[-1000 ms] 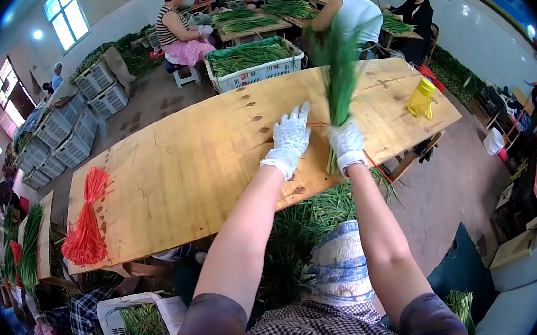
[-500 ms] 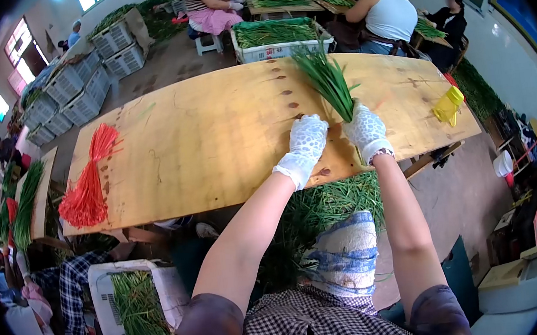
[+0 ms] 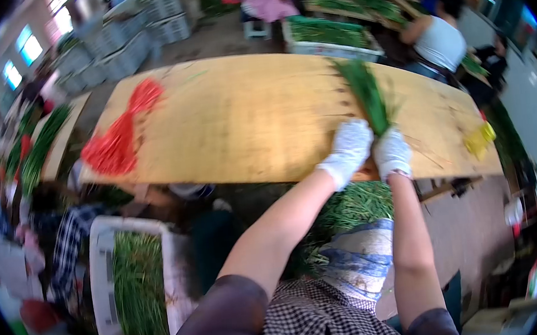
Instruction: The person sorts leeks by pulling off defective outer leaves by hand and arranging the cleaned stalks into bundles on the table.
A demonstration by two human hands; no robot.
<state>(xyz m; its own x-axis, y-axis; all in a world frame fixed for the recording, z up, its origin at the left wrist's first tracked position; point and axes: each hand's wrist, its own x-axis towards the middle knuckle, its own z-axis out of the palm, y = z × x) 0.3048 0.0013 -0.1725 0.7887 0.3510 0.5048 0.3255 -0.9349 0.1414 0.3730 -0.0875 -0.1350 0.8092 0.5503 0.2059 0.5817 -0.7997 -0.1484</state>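
Observation:
A bunch of green chives (image 3: 368, 96) lies on the wooden table, its leafy ends pointing away from me. My right hand (image 3: 393, 154), in a white patterned glove, is closed around the lower end of the bunch. Just left of it, my gloved left hand (image 3: 349, 150) rests at the table's near side with fingers curled together, close against the base of the chives. Blur hides what those fingers hold, if anything. Below the table edge, a heap of loose chives (image 3: 359, 207) lies by my lap.
Red ties (image 3: 117, 137) lie at the left of the wooden table (image 3: 238, 119); a yellow plastic item (image 3: 479, 141) is at its right end. A white crate (image 3: 110, 299) of greens stands at lower left. Beyond the table are another crate (image 3: 334, 43) and people at work.
The view has swung left, so the table appears shifted right. My left hand has come closer to the chives and my right hand. The right hand keeps its hold on the bunch.

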